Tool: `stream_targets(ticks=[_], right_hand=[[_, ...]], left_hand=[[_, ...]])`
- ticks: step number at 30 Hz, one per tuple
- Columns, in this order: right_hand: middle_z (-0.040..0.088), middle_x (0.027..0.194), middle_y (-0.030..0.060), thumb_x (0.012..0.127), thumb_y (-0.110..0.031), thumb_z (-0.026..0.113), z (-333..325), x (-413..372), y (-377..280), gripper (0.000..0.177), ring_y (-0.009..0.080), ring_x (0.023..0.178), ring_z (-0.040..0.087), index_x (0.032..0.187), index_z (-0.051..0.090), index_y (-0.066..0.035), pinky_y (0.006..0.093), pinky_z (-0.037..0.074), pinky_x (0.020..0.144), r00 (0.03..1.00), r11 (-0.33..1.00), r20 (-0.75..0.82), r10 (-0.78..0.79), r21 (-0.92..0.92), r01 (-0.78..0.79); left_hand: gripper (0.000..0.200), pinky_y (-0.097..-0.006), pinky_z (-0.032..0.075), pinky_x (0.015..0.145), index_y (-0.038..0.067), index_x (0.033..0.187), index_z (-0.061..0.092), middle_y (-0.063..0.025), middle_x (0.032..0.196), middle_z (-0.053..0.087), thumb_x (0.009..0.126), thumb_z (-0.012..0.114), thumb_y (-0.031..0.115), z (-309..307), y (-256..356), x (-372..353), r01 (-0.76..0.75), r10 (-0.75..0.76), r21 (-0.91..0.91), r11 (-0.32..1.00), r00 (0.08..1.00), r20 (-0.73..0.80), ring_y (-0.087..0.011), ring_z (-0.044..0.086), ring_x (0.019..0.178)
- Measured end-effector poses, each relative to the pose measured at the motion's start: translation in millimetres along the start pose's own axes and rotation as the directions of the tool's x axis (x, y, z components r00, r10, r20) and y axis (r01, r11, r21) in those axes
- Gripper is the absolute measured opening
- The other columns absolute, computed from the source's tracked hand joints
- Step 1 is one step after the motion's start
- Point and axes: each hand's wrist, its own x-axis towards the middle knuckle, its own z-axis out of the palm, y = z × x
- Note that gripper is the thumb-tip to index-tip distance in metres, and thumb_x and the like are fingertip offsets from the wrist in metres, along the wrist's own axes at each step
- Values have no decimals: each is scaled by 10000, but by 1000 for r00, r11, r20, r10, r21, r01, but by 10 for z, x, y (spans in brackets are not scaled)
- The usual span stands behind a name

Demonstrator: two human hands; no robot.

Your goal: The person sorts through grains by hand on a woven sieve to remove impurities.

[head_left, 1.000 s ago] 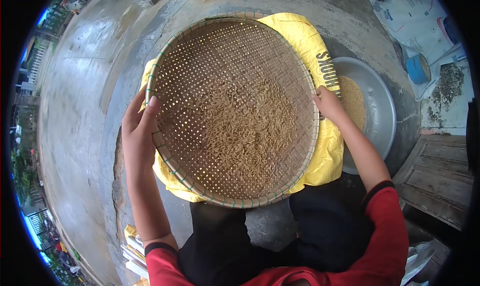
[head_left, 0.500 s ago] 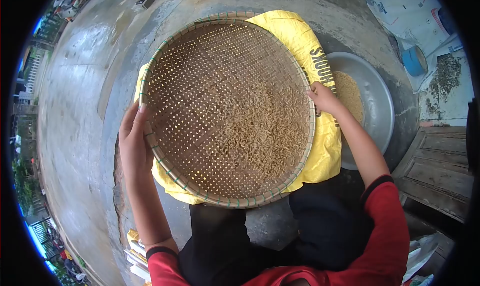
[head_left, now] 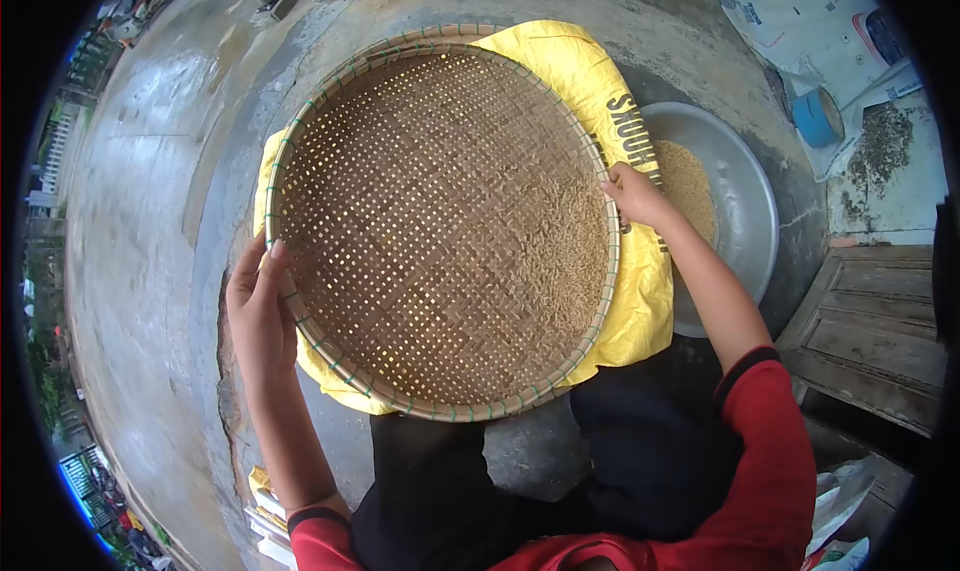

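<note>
Woven sieve [head_left: 440, 221] held level btwn both hands, L hand [head_left: 258, 306] & R hand [head_left: 632, 193] gripping opposite rims, grain [head_left: 560, 261] bunched twd R side.

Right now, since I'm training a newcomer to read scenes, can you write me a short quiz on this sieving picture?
1. True or false: only the left hand holds the woven sieve.
2. Where does most of the grain in the sieve lie? A) by the left hand B) toward the right hand C) evenly spread
3. What lies beneath the sieve?

Key: 1 false, both hands grip its rim. 2 B. 3 a yellow sack.
</note>
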Motion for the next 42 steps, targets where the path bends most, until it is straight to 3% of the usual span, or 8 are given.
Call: stream_targets(ticks=[4, 13, 19, 23, 27, 30, 32, 42], right_hand=[[560, 703, 105, 908, -238, 551, 19, -14, 71, 256, 179, 466, 563, 947, 473, 2, 328, 459, 479, 1000, 1000, 4, 7, 20, -7], [569, 721, 95, 899, -265, 571, 17, -48, 38, 286, 173, 576, 582, 967, 524, 8, 324, 481, 549, 999, 994, -41, 6, 113, -2], [572, 824, 96, 811, -201, 659, -3, -421, -26, 266, 235, 795, 588, 1000, 576, -33, 324, 478, 722, 917, 963, -294, -269, -66, 261], [570, 838, 39, 799, -146, 671, 30, -642, -63, 224, 142, 688, 560, 993, 605, -54, 281, 464, 638, 867, 866, -50, -495, -101, 489], [590, 908, 51, 778, -154, 659, 114, -762, -166, 152, 242, 813, 604, 914, 634, -92, 348, 482, 727, 855, 828, 202, -479, -221, 516], [589, 907, 57, 763, -174, 674, 195, -792, -177, 163, 258, 822, 605, 905, 642, -100, 369, 482, 728, 841, 792, 245, -483, -288, 539], [588, 904, 60, 757, -179, 680, 245, -817, -203, 174, 259, 825, 606, 906, 641, -98, 374, 482, 730, 836, 772, 264, -481, -326, 546], [589, 831, 78, 757, -126, 653, 300, -776, -213, 92, 280, 800, 600, 812, 605, -70, 389, 479, 687, 851, 765, 264, -454, -374, 524]], left_hand=[[350, -172, 412, 531, -56, 1189, 521, -3, 816, 606, 891, 592, 113, 336, 151, -233, -88, 90, 33, 996, 993, -80, -21, 502, 614], [314, -166, 353, 465, -19, 1141, 575, 77, 670, 471, 906, 577, 190, -276, -914, 473, 79, -57, 132, 988, 985, -163, -6, 404, 520], [232, -196, 272, 463, 32, 1001, 623, 63, 685, 469, 895, 569, 232, -544, -1319, 500, 199, -174, 478, 856, 980, -97, -22, 387, 560], [301, -220, 404, 594, -23, 1058, 605, -10, 807, 585, 885, 579, 223, -603, -1470, 501, 155, -91, 548, 822, 986, -141, -77, 518, 709], [321, -241, 447, 680, -28, 1090, 594, -54, 882, 620, 875, 598, 211, -711, -1580, 578, 65, -5, 586, 808, 995, -104, -112, 572, 795], [299, -310, 458, 792, -15, 1084, 598, -118, 999, 610, 860, 611, 183, -631, -1529, 568, -7, 108, 672, 740, 988, -109, -193, 586, 911], [312, -374, 417, 915, 14, 1117, 583, -192, 1179, 529, 850, 614, 171, -527, -1464, 527, -233, 378, 873, 428, 924, 62, -295, 529, 1075], [497, -467, 271, 1057, 76, 1248, 486, -253, 1399, 295, 808, 663, 224, -232, -1714, 441, -289, 369, 935, 204, 908, 200, -414, 302, 1289]])
